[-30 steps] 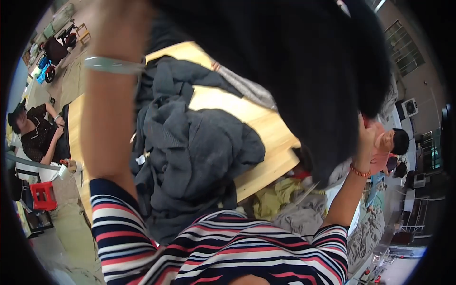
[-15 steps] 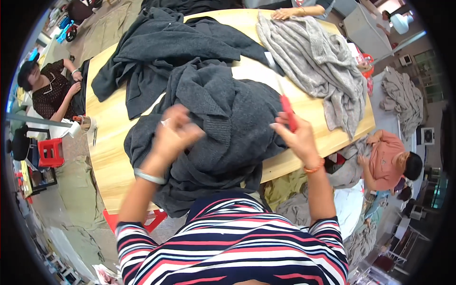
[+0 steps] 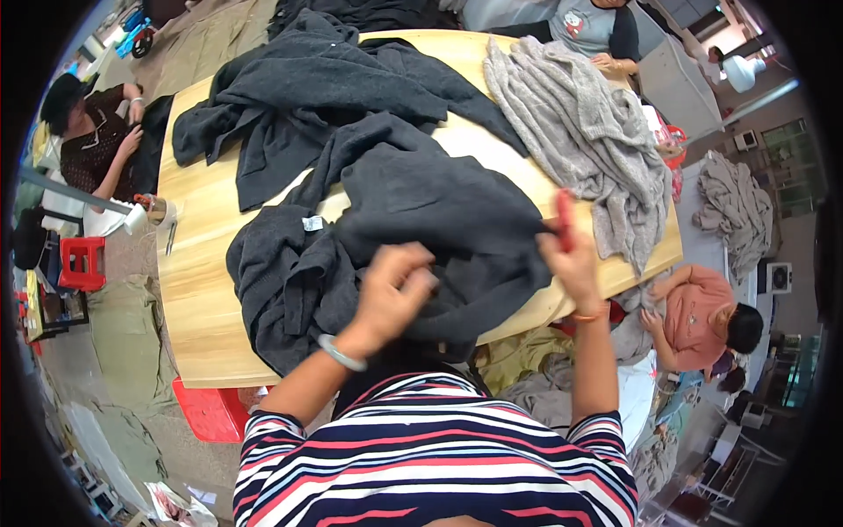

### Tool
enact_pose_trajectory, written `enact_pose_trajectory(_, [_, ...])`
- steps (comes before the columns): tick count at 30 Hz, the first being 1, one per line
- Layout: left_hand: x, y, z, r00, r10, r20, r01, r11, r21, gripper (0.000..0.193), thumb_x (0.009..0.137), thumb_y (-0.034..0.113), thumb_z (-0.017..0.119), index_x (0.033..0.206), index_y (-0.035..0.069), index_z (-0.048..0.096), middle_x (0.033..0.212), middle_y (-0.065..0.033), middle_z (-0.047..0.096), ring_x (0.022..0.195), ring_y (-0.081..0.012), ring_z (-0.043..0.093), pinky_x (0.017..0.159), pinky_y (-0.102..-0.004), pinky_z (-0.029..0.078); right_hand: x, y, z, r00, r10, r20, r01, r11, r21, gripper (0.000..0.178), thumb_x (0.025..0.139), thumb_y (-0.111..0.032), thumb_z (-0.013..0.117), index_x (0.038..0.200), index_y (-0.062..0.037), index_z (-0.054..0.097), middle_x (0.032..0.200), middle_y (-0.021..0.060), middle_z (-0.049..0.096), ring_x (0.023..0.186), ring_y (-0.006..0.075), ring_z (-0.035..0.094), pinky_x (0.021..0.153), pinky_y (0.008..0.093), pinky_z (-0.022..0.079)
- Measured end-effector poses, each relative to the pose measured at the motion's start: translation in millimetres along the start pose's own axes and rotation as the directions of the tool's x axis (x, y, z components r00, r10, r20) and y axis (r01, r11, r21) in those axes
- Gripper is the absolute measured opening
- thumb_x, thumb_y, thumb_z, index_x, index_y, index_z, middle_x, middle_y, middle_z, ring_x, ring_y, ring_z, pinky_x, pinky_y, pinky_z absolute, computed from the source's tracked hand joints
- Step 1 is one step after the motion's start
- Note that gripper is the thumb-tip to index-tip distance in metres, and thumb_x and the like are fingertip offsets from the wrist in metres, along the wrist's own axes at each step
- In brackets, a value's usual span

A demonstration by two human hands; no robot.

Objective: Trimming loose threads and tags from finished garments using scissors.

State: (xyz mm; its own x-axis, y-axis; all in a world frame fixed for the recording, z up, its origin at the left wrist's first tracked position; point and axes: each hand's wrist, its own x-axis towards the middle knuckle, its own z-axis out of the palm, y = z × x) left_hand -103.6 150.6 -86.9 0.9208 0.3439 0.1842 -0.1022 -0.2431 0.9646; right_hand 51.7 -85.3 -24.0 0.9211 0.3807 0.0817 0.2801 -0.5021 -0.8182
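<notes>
"What can't you make out?"

"Nearest my view, the left hand (image 3: 389,294) blurs, fingers curled before the dark-grey knitted garment (image 3: 430,193); I can't tell whether they grip it. The right hand (image 3: 572,268) grasps a smeared, slim red tool (image 3: 564,211) whose tip I can't resolve."

"Pose?"

"I see the left forearm (image 3: 303,386) slanting inward, the right forearm (image 3: 597,360) nearly straight ahead."

"And the garment?"

"Bunched at the pale wooden table's (image 3: 202,325) near edge. Beyond lies a light-grey fuzzy knit (image 3: 584,114); the far person's (image 3: 587,31) head is cut off."
</notes>
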Motion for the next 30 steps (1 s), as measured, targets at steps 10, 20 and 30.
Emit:
enact_pose_trajectory(10, [46.6,-26.3,49.3,0.954,-0.195,0.228,0.283,0.838,-0.466,0.089,0.079,0.003,0.072,0.149,0.009,0.017,0.106,-0.0108,0.058,0.096,-0.0152,0.058,0.086,-0.0293,0.050,-51.8,90.7,-103.3,0.927,0.148,-0.345,-0.200,0.973,-0.120,0.018,0.084,-0.008,0.064,0.097,0.0043,0.066,0.073,0.0020,0.062,0.066,0.0092,0.053,0.063,0.0267,0.045])
enact_pose_trajectory(20, [46.0,-4.0,101.3,0.672,0.429,0.604,-0.718,0.577,0.388,0.046,0.068,0.038,0.077,0.100,0.010,0.059,0.137,-0.0177,0.043,0.133,-0.0360,0.033,0.111,-0.0516,0.019,-109.9,98.1,-95.9,0.876,0.401,-0.267,-0.461,0.538,-0.706,0.026,0.085,-0.025,0.063,0.088,0.0000,0.063,0.082,0.0257,0.063,0.081,0.0457,0.060,0.072,0.0534,0.048])
enact_pose_trajectory(30, [57.5,-19.0,93.8,0.724,0.356,0.591,-0.613,0.725,0.315,0.072,0.071,0.044,0.075,0.132,0.012,0.051,0.147,-0.0184,0.032,0.139,-0.0375,0.025,0.113,-0.0491,0.019,-146.7,-9.5,-66.0,0.985,0.087,0.147,-0.018,0.909,-0.416,0.025,0.083,-0.009,0.060,0.108,-0.0065,0.060,0.093,0.0157,0.065,0.084,0.0396,0.062,0.071,0.0427,0.050])
